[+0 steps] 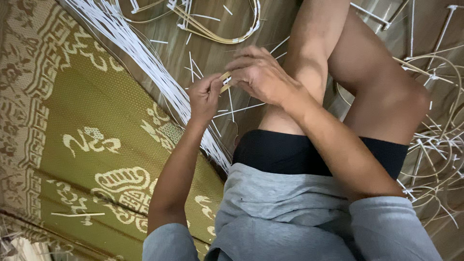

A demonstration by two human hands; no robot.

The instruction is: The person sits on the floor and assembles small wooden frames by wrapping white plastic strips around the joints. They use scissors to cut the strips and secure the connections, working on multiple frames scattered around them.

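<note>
Seated on floor, knees bent. Both hands meet just above centre of view.

Left hand [205, 96]: fingers pinched shut on the near end of a tan strip [225, 82], a short flat cane piece. Right hand [261, 75]: fingers curled over the strip's other end, at 2 o'clock from the left hand; a thin white strand [226, 80] appears to cross the strip between the two hands, though how it wraps is hidden by the fingers.

White bundle [145, 60] of long strands runs from 11 o'clock down to 5 o'clock, passing just under the left hand. Bent cane hoops [435, 145] are piled at 3 o'clock; another hoop [227, 36] lies at 12 o'clock. Patterned mat [82, 135] covers the 9 o'clock side.

Risks, as judged:
- Strip is held only by fingertips; a hard pull on the strand could slip it out.
- Strand looks thin; a sharp bend might kink or snap it.
- Loose offcuts by the left hand could catch in the wrap.
- Bundle close under the wrist may be dragged and tangled.
</note>
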